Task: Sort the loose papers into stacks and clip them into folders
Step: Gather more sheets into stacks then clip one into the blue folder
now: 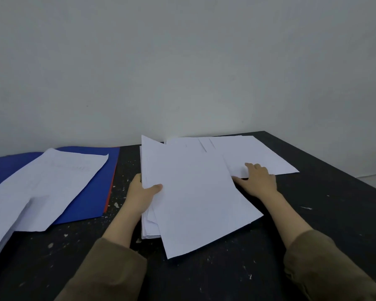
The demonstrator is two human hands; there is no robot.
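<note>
— So, where do the papers lie from your hands?

— Your left hand (142, 193) pinches the left edge of the middle stack (195, 192), thumb on top. That stack's long side runs away from you, skewed a little. Your right hand (258, 181) lies flat, fingers straight, on the loose sheets (258, 153) at the far right of the surface (312, 213).

— And the folder?

— The blue folder (91, 192) is to your left, nearer your left hand, with another pile (41, 187) on it.
</note>
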